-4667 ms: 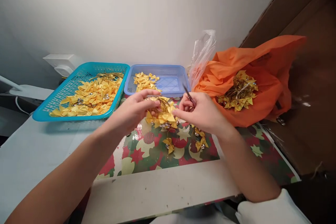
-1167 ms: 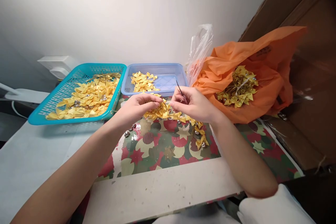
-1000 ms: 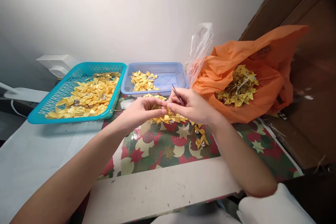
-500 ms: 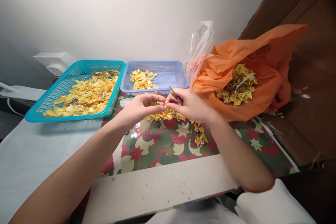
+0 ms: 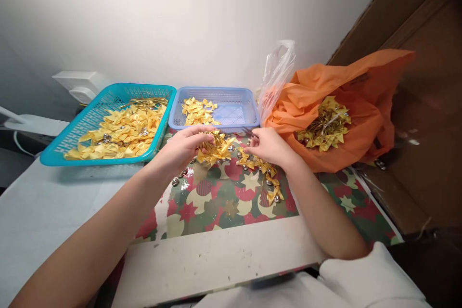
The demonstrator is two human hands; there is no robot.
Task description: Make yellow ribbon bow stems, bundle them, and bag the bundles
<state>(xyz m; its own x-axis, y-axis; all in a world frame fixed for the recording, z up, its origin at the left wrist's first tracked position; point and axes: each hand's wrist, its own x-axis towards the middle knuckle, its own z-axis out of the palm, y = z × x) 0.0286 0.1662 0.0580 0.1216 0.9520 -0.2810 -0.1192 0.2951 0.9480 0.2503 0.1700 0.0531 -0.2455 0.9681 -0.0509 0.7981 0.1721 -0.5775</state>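
My left hand (image 5: 186,146) is closed around the gold wire stems of a bunch of yellow ribbon bows (image 5: 215,151), whose bows fan out to the right. My right hand (image 5: 272,147) grips a slim, pointed dark metal tool (image 5: 249,132); its points stick out to the left past the fingers, and its exact kind is unclear. Just below that hand, a line of loose yellow bows with small silver bells (image 5: 265,167) runs over the patterned sheet (image 5: 224,197). A few silver bells (image 5: 175,181) lie under my left wrist.
Behind my left forearm stands a teal basket (image 5: 54,156) heaped with yellow bows. Beside it, a blue basket (image 5: 234,114) holds more bows. An orange bag (image 5: 375,120) at the right contains a tied bow bundle (image 5: 328,122). A white board (image 5: 216,255) lies along the front.
My hands have moved apart. The left has turned, showing the bunch of bows, while the right has shifted right with the metal tool, uncovering bows on the sheet.
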